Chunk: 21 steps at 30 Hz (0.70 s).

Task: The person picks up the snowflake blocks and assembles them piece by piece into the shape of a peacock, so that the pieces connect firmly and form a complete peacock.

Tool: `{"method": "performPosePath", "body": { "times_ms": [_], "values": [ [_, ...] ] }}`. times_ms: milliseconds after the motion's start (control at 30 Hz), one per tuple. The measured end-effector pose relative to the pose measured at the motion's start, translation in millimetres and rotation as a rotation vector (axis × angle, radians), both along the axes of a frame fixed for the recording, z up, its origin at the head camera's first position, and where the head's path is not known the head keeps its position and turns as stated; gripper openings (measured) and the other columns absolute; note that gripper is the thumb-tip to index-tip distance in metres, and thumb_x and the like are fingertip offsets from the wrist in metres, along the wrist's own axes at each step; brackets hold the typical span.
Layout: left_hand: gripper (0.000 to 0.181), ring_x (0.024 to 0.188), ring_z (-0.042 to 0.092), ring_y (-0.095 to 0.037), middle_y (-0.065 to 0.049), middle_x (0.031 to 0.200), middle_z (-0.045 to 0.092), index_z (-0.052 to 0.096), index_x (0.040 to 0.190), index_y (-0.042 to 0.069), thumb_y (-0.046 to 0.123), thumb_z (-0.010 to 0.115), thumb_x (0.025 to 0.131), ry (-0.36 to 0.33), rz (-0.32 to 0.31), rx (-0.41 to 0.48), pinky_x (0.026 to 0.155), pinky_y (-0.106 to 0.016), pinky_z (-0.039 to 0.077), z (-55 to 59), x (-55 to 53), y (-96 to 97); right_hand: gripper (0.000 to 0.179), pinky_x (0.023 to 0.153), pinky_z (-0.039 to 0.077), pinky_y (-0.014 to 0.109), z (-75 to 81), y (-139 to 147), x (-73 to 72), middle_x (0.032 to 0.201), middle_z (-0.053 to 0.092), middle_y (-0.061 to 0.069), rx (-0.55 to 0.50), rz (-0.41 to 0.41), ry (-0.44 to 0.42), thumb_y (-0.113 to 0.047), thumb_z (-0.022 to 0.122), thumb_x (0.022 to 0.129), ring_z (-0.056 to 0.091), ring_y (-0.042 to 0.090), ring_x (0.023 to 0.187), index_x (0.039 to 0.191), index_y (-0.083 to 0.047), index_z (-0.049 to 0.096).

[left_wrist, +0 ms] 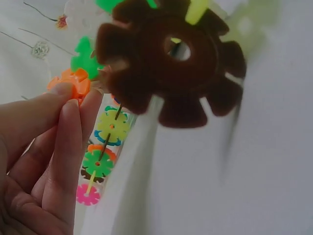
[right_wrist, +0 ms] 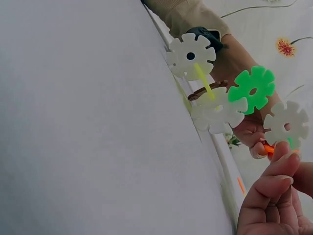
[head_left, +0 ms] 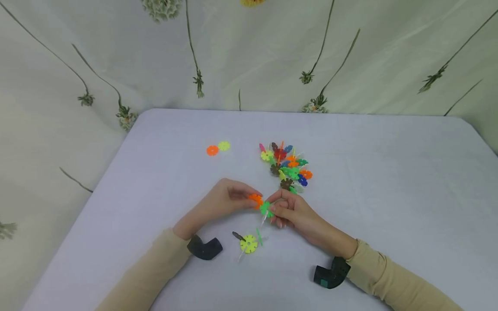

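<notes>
My left hand (head_left: 227, 196) pinches an orange interlocking disc (head_left: 255, 200), notched like a flower, between thumb and fingers. Touching its edge is a green interlocking disc (head_left: 266, 208), which my right hand (head_left: 293, 211) pinches from the other side. A whitish disc (right_wrist: 287, 123) stands out from this joined piece. Just nearer on the table lies a small assembly: a yellow disc (head_left: 249, 244) with brown, green and clear discs set into its slots. In the left wrist view its brown disc (left_wrist: 142, 83) looms close to the camera. The exact slot contact between orange and green is hidden by fingertips.
Beyond my hands sits a multicoloured cluster of joined discs (head_left: 293, 172). Farther left lie a loose orange disc (head_left: 212, 150) and a loose yellow disc (head_left: 224, 146). Black wrist mounts (head_left: 332, 273) hang at both wrists. A flower-patterned cloth (head_left: 249, 56) hangs behind the white table.
</notes>
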<state>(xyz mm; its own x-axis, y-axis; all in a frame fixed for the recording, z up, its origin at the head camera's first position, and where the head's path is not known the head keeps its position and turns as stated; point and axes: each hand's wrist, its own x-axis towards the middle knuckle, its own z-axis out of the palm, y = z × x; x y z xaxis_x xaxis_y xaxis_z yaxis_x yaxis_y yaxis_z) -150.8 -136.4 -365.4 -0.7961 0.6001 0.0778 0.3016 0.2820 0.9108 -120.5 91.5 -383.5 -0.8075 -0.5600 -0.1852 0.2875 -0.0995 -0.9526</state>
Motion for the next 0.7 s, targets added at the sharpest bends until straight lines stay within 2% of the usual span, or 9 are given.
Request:
{"method": "performPosePath", "body": {
  "times_ms": [167, 333, 700],
  "values": [
    [0.022, 0.084, 0.067, -0.016, -0.005, 0.094, 0.069, 0.069, 0.105, -0.003, 0.003, 0.070, 0.083, -0.099, -0.005, 0.033, 0.076, -0.031, 0.053, 0.2, -0.4, -0.5, 0.019, 0.060, 0.045, 0.020, 1.4, -0.3, -0.3, 0.072, 0.060, 0.003, -0.017, 0.001, -0.026, -0.008, 0.054, 0.095, 0.050, 0.012, 0.060, 0.110, 0.002, 0.048],
    [0.022, 0.083, 0.067, -0.018, -0.009, 0.094, 0.069, 0.068, 0.104, -0.005, 0.002, 0.069, 0.084, -0.114, -0.005, 0.067, 0.076, -0.032, 0.053, 1.5, 1.0, 0.1, 0.015, 0.059, 0.044, 0.020, 2.4, 0.0, -0.2, 0.070, 0.058, 0.002, -0.072, 0.007, -0.048, -0.006, 0.052, 0.095, 0.050, 0.012, 0.060, 0.109, 0.000, 0.048],
    [0.018, 0.080, 0.066, -0.009, 0.001, 0.086, 0.070, 0.073, 0.096, 0.001, 0.006, 0.074, 0.079, 0.049, 0.003, 0.010, 0.072, -0.028, 0.053, 4.6, 10.5, 9.8, 0.012, 0.059, 0.042, 0.019, 1.3, 1.2, 0.5, 0.070, 0.056, 0.001, -0.104, -0.002, -0.085, -0.005, 0.050, 0.096, 0.049, 0.012, 0.060, 0.108, -0.003, 0.050]
  ]
}}
